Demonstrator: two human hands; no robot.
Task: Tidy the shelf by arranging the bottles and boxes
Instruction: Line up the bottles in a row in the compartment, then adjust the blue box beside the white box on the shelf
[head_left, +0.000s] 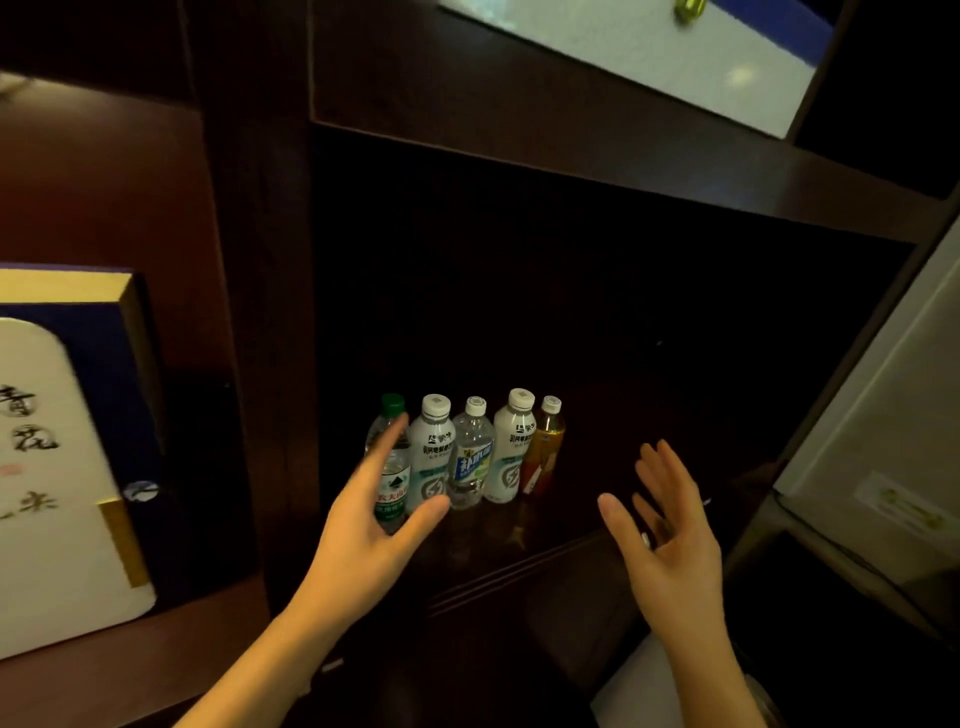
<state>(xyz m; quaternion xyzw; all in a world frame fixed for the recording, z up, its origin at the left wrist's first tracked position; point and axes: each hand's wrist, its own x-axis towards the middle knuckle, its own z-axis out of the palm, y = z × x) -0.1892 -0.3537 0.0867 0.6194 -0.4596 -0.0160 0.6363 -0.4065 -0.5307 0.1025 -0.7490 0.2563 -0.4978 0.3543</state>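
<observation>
Several bottles stand upright in a row on the dark wooden shelf (597, 426). From the left: a green-capped water bottle (396, 467), a white bottle (432, 457), a clear bottle with a blue label (471, 457), a second white bottle (513, 452) and an amber tea bottle (544, 452). My left hand (374, 519) is spread open in front of the green-capped bottle, partly covering it, holding nothing. Right of the row, my right hand (670, 530) hangs open with its palm turned left, a ring on one finger.
A large blue, white and gold box (67, 457) with black calligraphy stands in the left compartment. Another pale box (649, 57) sits on the shelf above. A light grey appliance (883, 457) stands at the right. The shelf's front edge (519, 571) runs below the bottles.
</observation>
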